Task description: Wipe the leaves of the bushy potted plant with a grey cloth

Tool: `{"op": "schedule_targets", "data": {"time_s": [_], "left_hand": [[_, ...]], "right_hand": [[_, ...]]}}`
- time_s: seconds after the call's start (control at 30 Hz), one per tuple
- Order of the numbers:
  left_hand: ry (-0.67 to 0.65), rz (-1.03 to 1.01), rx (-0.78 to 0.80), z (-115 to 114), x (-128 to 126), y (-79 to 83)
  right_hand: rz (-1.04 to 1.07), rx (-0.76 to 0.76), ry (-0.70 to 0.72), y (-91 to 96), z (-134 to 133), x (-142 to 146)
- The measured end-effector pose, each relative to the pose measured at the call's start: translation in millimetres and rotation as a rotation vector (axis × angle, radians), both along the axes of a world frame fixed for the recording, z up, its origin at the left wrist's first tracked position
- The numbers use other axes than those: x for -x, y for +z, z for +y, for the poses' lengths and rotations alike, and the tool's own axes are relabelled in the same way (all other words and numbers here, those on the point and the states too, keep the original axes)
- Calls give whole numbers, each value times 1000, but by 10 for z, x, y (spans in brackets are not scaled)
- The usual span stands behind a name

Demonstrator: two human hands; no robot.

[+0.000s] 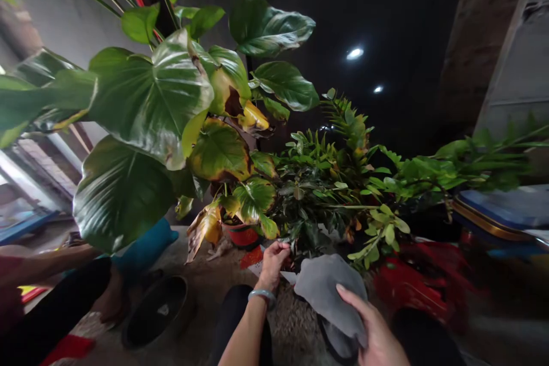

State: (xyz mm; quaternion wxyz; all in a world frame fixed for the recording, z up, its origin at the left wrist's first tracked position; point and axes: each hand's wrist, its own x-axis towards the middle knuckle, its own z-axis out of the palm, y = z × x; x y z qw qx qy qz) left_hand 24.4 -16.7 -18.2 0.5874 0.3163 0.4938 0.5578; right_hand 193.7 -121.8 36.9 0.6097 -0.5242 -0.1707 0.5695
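My right hand (375, 326) grips a grey cloth (328, 289), its thumb lying on top of the bunched fabric. My left hand (273, 266), with a pale bangle (262, 295) at the wrist, is closed in a pinch beside the low dark-leaved plant (302, 229). Whatever lies between those fingertips is too small to make out. Just behind and left of that hand stands a red pot (241, 234) under large green leaves (223, 148), some yellowed with brown edges. Beneath the cloth, a dark rounded object (332, 337) is partly hidden.
A black basin (156, 311) sits on the floor at left, near another person's arm (51, 263) and a blue object (143, 249). Red plastic items (422, 283) lie at right, below a blue-lidded box (497, 211). Leafy branches (450, 166) spread across the back.
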Motion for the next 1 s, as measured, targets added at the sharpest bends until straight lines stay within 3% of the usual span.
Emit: {"op": "schedule_targets", "data": {"time_s": [0.07,0.17,0.23,0.33,0.4,0.47,0.57,0.67,0.73,0.77,0.83,0.93,1.0], "left_hand": [[-13,-1,10,-3,6,0],[-36,-2,28,-9,2,-2],[-50,-1,36,-13,-3,-6],[-62,-1,39,-13,-8,-15],[-65,-4,41,-9,-9,-20],[-70,-8,46,-5,-9,-18],[-84,-5,53,-9,-11,4],[-85,5,46,-29,-24,31],[-77,9,38,-42,-35,28],[-69,11,37,-44,-38,15],[-41,13,43,-36,-25,-34],[72,19,69,13,59,-127],[186,21,80,63,139,-163]], "right_hand": [[-4,-35,4,215,33,-100],[-36,-185,-126,671,388,-270],[-35,-265,-201,806,618,-321],[62,-130,-67,595,640,-260],[135,51,61,333,445,-166],[177,159,127,184,225,-89],[142,70,88,369,163,-89],[9,-180,-64,768,483,-203],[-36,-279,-139,853,716,-265],[-31,-277,-150,796,781,-277],[6,-179,-111,511,756,-265],[6,12,25,-12,404,-206],[-8,19,115,-126,158,-168]]}}
